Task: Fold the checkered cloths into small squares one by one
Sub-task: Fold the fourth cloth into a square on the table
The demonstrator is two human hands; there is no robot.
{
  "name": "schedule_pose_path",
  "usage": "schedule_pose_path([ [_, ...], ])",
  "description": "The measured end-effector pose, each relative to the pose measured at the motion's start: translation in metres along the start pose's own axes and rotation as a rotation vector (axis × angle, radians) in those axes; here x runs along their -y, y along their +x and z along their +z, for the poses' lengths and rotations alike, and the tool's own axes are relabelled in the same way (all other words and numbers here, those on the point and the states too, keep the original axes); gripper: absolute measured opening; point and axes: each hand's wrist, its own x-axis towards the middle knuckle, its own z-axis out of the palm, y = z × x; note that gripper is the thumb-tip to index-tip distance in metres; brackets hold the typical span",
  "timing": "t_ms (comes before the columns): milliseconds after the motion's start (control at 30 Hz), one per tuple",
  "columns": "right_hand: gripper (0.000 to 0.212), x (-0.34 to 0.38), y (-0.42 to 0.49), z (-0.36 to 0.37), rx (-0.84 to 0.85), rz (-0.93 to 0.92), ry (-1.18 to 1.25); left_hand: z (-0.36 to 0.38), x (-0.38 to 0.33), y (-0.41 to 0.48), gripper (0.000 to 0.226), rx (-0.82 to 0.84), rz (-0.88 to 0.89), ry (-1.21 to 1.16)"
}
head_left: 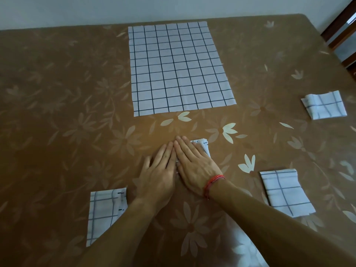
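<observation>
A small folded checkered cloth [204, 146] lies in the middle of the table, mostly hidden under my hands. My right hand [192, 164] lies flat on it with straight fingers. My left hand [159, 170] lies flat beside it, fingers straight, touching the right hand; whether it rests on the cloth is hidden. A large white cloth with a dark grid [177, 68] lies spread out flat at the far side. Folded checkered squares lie at the near left [104, 211], the near right [287, 191] and the far right [323, 105].
The table wears a brown cloth with pale flower prints [57, 112]. A dark wooden chair [341, 31] stands at the far right corner. More white fabric [246, 249] shows at the bottom edge under my right forearm.
</observation>
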Motion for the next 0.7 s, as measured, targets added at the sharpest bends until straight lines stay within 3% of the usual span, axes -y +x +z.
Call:
schedule_pose_path([
  [267, 0.074, -0.042, -0.02, -0.014, 0.104, 0.068, -0.112, -0.004, -0.002, -0.001, 0.056, 0.03, -0.017, 0.014],
  [700, 0.071, -0.059, -0.03, -0.027, 0.19, 0.075, -0.102, -0.009, -0.002, -0.001, 0.055, 0.076, -0.052, -0.028],
])
